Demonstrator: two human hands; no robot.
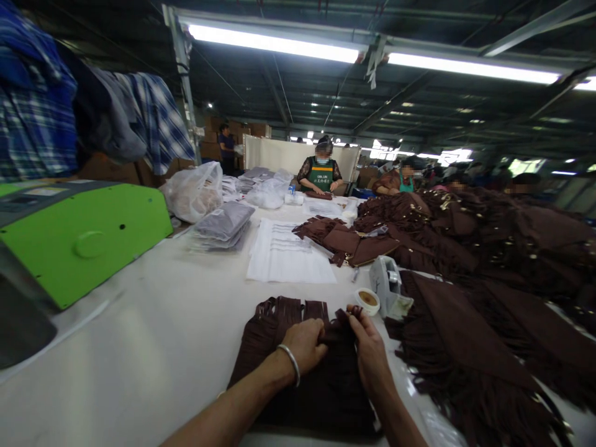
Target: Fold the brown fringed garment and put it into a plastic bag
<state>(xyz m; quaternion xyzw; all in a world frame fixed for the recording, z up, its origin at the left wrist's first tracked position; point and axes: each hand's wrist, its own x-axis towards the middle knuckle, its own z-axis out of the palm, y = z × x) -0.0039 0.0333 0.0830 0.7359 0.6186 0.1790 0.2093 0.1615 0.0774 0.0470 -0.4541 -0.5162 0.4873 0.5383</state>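
A dark brown fringed bag [307, 391] lies flat on the table in front of me, its fringe strips spread toward the far edge. My left hand [305, 344], with a silver bangle at the wrist, is closed on the fringe near the bag's middle. At the far right corner, my right hand [370, 341] pinches a strip of the brown material between thumb and fingers. Exactly which strips lie inside the fingers is partly hidden. Just beyond the right hand stand a small round tub [367, 300] with brown contents and a grey tape dispenser [385, 282].
More brown fringed bags [465, 310] are heaped along the right. White printed sheets [288, 251] lie ahead, beside stacked grey packets [223, 226]. A green machine [93, 239] takes up the left side. Across the table, a co-worker in a green apron [320, 175] handles a brown piece.
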